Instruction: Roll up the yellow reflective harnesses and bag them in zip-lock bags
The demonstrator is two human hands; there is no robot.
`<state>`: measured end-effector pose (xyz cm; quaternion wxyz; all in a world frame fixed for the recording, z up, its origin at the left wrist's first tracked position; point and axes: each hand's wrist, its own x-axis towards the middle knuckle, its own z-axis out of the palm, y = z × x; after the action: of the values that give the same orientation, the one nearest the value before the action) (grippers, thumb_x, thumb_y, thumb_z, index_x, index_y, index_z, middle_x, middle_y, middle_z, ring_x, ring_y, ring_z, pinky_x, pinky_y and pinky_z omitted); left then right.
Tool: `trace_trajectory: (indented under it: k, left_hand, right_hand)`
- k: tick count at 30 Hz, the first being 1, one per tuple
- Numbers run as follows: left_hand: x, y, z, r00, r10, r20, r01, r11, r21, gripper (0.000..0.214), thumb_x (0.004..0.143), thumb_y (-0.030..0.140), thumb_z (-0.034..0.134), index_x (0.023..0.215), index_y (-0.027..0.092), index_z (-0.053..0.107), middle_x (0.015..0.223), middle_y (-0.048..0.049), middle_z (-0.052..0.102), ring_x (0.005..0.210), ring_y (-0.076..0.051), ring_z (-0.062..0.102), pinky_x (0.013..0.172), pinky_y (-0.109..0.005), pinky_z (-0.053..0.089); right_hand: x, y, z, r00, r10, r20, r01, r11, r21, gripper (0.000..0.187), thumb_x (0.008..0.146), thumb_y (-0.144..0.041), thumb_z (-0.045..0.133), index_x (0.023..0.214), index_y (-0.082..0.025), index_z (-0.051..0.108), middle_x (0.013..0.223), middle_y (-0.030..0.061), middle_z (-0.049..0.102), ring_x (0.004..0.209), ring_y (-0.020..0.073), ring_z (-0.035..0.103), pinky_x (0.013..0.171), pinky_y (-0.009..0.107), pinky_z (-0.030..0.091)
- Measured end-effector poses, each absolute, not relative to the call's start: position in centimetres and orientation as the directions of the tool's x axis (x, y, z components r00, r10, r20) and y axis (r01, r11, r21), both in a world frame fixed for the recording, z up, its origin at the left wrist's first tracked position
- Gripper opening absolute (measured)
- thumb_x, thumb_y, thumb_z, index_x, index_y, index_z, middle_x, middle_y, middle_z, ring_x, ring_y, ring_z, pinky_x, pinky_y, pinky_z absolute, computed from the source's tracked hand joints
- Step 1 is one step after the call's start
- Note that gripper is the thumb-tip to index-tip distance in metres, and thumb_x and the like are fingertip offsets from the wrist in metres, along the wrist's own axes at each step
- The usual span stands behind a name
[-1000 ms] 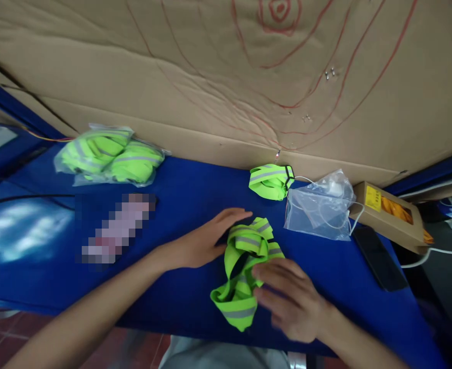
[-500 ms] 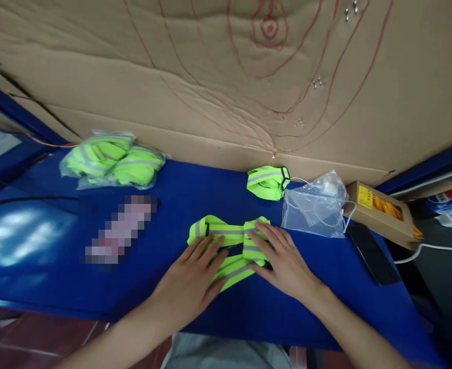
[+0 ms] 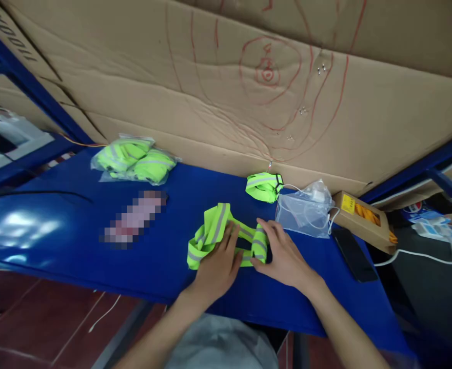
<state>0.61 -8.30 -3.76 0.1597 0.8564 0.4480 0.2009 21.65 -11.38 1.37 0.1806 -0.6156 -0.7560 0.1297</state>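
A neon yellow-green reflective strap vest (image 3: 215, 231) with grey bands lies spread on the blue table (image 3: 75, 225). My left hand (image 3: 218, 261) rests flat on its middle, fingers stretched out over the straps. My right hand (image 3: 282, 253) presses on the vest's right end, fingers apart, thumb against the folded band. Neither hand lifts the fabric off the table.
A folded vest (image 3: 263, 186) lies behind, near the cardboard wall (image 3: 226, 92). A clear plastic bag (image 3: 305, 215) with a white charger, a cardboard box (image 3: 364, 220) and a black phone (image 3: 353, 247) sit to the right. A bag of several vests (image 3: 135, 160) sits far left.
The bunched vest has been spread out flat and shifted slightly left. Both hands moved onto it and now press it down. The camera view has tilted up and pulled back.
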Motion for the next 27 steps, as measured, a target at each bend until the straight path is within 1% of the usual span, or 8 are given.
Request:
trace_trajectory:
  k: [6, 10, 12, 14, 16, 20, 24, 27]
  left_hand:
    - [-2.7, -5.5, -2.8, 0.598, 0.777, 0.194, 0.712, -0.627, 0.317, 0.049, 0.103, 0.028, 0.044, 0.151, 0.023, 0.051, 0.165, -0.014, 0.042, 0.153, -0.035, 0.041, 0.118, -0.053, 0.047]
    - [-2.0, -4.8, -2.7, 0.655, 0.713, 0.251, 0.655, -0.701, 0.283, 0.05, 0.102, 0.023, 0.042, 0.151, 0.015, 0.05, 0.166, -0.0158, 0.041, 0.157, -0.032, 0.034, 0.129, -0.053, 0.03]
    - [-1.5, -4.7, -3.1, 0.699, 0.671, 0.248, 0.623, -0.741, 0.25, 0.055, 0.104, 0.026, 0.04, 0.158, 0.014, 0.041, 0.169, -0.0154, 0.035, 0.159, -0.032, 0.03, 0.13, -0.054, 0.025]
    - [-1.3, -4.6, -3.7, 0.748, 0.628, 0.215, 0.59, -0.777, 0.219, 0.059, 0.103, 0.027, 0.042, 0.161, 0.014, 0.037, 0.17, -0.0155, 0.034, 0.159, -0.033, 0.029, 0.13, -0.056, 0.023]
    - [-1.7, -4.4, -4.0, 0.774, 0.605, 0.189, 0.571, -0.795, 0.205, 0.059, 0.104, 0.027, 0.041, 0.161, 0.014, 0.037, 0.169, -0.0149, 0.034, 0.159, -0.032, 0.03, 0.13, -0.054, 0.023]
    - [-2.7, -3.4, -4.0, 0.796, 0.576, 0.185, 0.54, -0.815, 0.211, 0.056, 0.109, 0.032, 0.034, 0.162, 0.016, 0.036, 0.17, -0.0113, 0.034, 0.159, -0.028, 0.03, 0.13, -0.05, 0.023]
    - [-3.0, -2.4, -3.4, 0.822, 0.54, 0.181, 0.494, -0.834, 0.245, 0.057, 0.106, 0.03, 0.039, 0.161, 0.016, 0.037, 0.169, -0.0121, 0.036, 0.158, -0.03, 0.031, 0.13, -0.053, 0.023]
    - [-1.8, -2.5, -2.8, 0.802, 0.568, 0.186, 0.519, -0.816, 0.253, 0.055, 0.098, 0.019, 0.045, 0.152, 0.009, 0.048, 0.165, -0.0179, 0.041, 0.157, -0.033, 0.032, 0.13, -0.054, 0.023]
  right_hand:
    - [25.6, -16.7, 0.2, -0.048, 0.99, 0.135, 0.894, 0.103, -0.436, 0.067, 0.094, -0.035, 0.065, 0.155, -0.029, 0.038, 0.156, 0.0153, 0.049, 0.141, 0.037, 0.052, 0.11, 0.059, 0.051]
    - [22.3, -19.0, 0.5, 0.184, 0.915, 0.359, 0.902, -0.012, -0.431, 0.059, 0.102, -0.033, 0.052, 0.159, -0.026, 0.036, 0.158, 0.018, 0.046, 0.147, 0.039, 0.045, 0.11, 0.066, 0.048]
    - [18.7, -18.3, 0.9, 0.059, 0.906, 0.419, 0.923, 0.111, -0.369, 0.059, 0.102, -0.026, 0.051, 0.16, -0.028, 0.037, 0.159, 0.0162, 0.047, 0.148, 0.0373, 0.044, 0.115, 0.067, 0.043]
    - [15.7, -16.7, 0.8, -0.183, 0.919, 0.348, 0.921, 0.285, -0.267, 0.057, 0.103, -0.026, 0.052, 0.159, -0.03, 0.039, 0.162, 0.0118, 0.046, 0.15, 0.0343, 0.043, 0.121, 0.066, 0.035]
    - [14.4, -15.0, 0.3, -0.246, 0.92, 0.304, 0.929, 0.314, -0.198, 0.053, 0.104, -0.035, 0.054, 0.155, -0.027, 0.044, 0.16, 0.013, 0.05, 0.149, 0.0342, 0.045, 0.122, 0.066, 0.032]
    - [17.6, -15.5, -0.8, -0.045, 0.943, 0.329, 0.987, 0.092, -0.13, 0.038, 0.104, -0.042, 0.056, 0.138, -0.024, 0.059, 0.151, 0.0146, 0.058, 0.145, 0.0379, 0.048, 0.119, 0.068, 0.028]
    - [23.1, -20.3, -0.2, 0.236, 0.893, 0.384, 0.969, -0.185, -0.164, 0.035, 0.103, -0.049, 0.053, 0.12, -0.021, 0.066, 0.134, 0.0179, 0.066, 0.126, 0.039, 0.061, 0.106, 0.063, 0.042]
    - [23.9, -22.8, 1.3, 0.364, 0.829, 0.424, 0.93, -0.3, -0.213, 0.043, 0.103, -0.051, 0.052, 0.126, -0.017, 0.064, 0.132, 0.0208, 0.067, 0.122, 0.0397, 0.063, 0.099, 0.059, 0.05]
